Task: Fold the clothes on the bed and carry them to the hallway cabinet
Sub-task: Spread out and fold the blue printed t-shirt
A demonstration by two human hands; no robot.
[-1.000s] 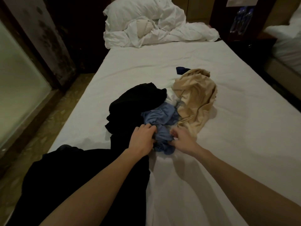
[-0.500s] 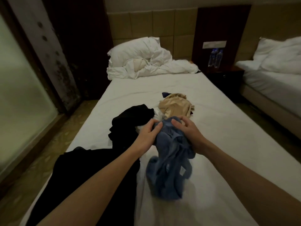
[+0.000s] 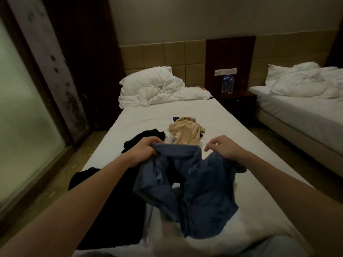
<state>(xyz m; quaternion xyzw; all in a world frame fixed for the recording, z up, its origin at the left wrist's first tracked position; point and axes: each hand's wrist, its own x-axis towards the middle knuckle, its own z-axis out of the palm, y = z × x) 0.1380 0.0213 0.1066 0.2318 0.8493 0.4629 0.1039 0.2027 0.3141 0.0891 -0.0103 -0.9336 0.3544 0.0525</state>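
Blue garment (image 3: 189,186) lifted over the bed (image 3: 222,115).
Left hand (image 3: 143,152) grips its edge; right hand (image 3: 225,148) fingers seem curled on it, contact hidden.

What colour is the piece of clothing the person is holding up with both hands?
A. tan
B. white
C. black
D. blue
D, because the left hand and the right hand each grip the top edge of the blue garment, while the tan garment and the black garment lie on the bed behind it.
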